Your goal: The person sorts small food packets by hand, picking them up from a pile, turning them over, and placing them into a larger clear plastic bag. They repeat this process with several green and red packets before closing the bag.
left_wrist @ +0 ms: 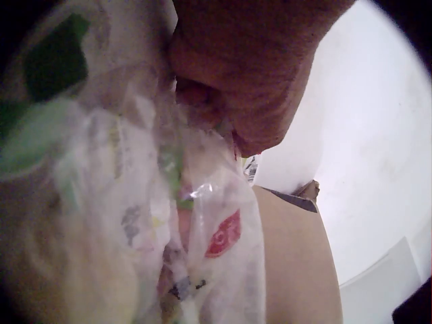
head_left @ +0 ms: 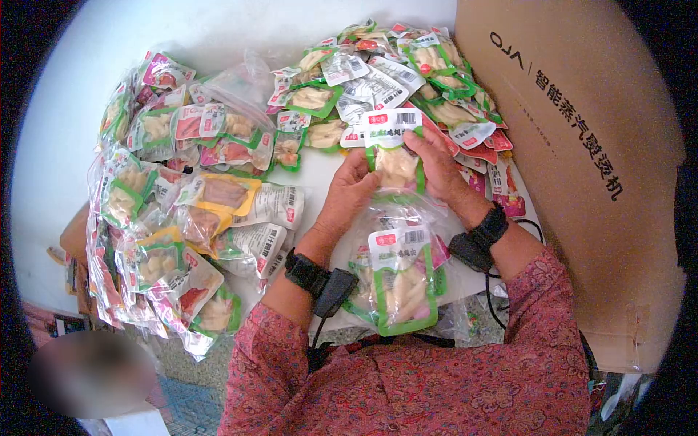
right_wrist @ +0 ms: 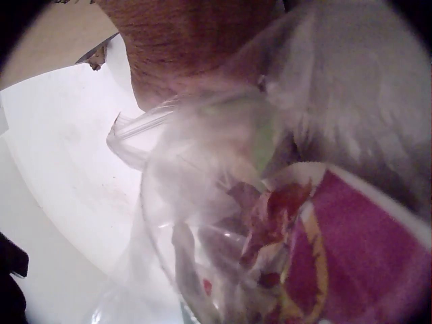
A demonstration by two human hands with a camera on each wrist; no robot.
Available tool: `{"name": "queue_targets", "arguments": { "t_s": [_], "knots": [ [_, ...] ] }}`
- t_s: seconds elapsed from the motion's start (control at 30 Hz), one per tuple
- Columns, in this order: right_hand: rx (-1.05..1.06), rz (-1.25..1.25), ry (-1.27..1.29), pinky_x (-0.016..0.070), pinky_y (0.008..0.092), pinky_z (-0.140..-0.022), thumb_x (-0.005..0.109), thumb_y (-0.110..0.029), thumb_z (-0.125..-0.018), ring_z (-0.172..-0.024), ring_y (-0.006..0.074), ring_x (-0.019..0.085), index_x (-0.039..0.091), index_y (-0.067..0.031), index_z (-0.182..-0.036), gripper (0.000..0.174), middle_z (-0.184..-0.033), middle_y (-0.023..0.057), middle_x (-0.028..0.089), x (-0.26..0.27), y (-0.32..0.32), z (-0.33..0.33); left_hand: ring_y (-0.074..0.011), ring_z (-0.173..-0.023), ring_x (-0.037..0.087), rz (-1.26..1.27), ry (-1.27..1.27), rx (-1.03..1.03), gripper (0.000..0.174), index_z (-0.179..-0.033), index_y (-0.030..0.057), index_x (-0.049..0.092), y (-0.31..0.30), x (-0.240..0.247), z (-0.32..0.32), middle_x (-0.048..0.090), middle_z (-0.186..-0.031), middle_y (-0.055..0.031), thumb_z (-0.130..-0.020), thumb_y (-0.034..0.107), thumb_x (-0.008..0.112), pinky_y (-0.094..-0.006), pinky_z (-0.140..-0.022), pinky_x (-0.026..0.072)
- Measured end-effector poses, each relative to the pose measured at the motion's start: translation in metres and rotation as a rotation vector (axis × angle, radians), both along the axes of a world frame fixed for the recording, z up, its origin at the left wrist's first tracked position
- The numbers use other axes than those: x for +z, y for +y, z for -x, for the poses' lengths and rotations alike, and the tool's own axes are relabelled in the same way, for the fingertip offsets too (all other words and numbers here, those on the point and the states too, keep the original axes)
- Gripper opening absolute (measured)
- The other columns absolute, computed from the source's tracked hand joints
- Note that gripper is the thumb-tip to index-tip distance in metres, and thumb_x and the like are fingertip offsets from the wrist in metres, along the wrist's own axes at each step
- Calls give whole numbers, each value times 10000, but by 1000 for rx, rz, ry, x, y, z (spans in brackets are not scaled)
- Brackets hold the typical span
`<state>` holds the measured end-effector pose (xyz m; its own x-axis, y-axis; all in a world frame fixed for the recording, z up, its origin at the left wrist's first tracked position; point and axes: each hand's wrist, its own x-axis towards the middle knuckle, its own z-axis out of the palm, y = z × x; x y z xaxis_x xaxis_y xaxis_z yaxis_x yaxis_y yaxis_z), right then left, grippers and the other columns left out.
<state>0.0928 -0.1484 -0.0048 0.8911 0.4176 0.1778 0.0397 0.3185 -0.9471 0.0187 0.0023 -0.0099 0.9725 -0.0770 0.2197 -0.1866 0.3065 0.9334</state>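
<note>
In the head view both hands hold one green-and-white food packet (head_left: pixel 396 163) upright over a clear plastic bag (head_left: pixel 407 211). The left hand (head_left: pixel 352 185) pinches its lower left side with the thumb in front; the right hand (head_left: pixel 440 163) grips its right edge, thumb near the top. Inside the clear bag, close to the body, lies another green-edged packet (head_left: pixel 403 283) with more packets under it. The left wrist view shows the left hand (left_wrist: pixel 243 67) beside blurred plastic; in the right wrist view the right hand (right_wrist: pixel 196 47) is above the clear bag (right_wrist: pixel 196 162) with a magenta packet (right_wrist: pixel 371 250).
Filled clear bags of packets (head_left: pixel 153 211) cover the table's left side. Loose packets (head_left: pixel 378 83) are heaped at the back and right. A large cardboard box (head_left: pixel 582 145) stands along the right. Part of the white table (head_left: pixel 316 163) shows between the piles. A blurred patch is at lower left.
</note>
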Motion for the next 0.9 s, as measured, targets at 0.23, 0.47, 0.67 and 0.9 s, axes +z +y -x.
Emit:
{"name": "queue_targets", "arguments": {
  "t_s": [0.23, 0.47, 0.67, 0.9],
  "knots": [
    [-133, -135, 0, 416, 264, -755, 467, -235, -848, -844, 115, 524, 531, -18, -999, 272, -944, 45, 565, 12, -2, 5, -57, -734, 517, -52, 113, -30, 245, -1072, 45, 472, -2, -7, -1, 584, -895, -25, -832, 86, 494, -195, -595, 402],
    [509, -149, -118, 392, 298, -854, 467, -357, -856, -1093, 180, 443, 321, -27, -1270, 549, -1231, 103, 426, 20, -8, 1, -79, -608, 459, 192, 238, 65, 226, -1023, 40, 493, -4, 21, 4, 538, -767, -13, -838, 156, 432, -207, -512, 369],
    [130, 49, -180, 434, 239, -661, 576, -221, -798, -828, 123, 517, 464, -55, -1137, 394, -948, 51, 548, 21, -2, 7, -102, -664, 491, 269, 267, -429, 252, -1000, 29, 475, 23, -9, -6, 521, -759, -26, -774, 140, 485, -220, -574, 397],
    [-29, 7, 33, 408, 213, -596, 576, -195, -791, -661, 75, 483, 537, -43, -928, 208, -765, 4, 544, 25, -5, 4, -104, -674, 507, 59, 246, -103, 343, -1060, 41, 473, -2, 7, 8, 545, -792, -30, -827, 293, 472, -186, -583, 383]
  ]
}}
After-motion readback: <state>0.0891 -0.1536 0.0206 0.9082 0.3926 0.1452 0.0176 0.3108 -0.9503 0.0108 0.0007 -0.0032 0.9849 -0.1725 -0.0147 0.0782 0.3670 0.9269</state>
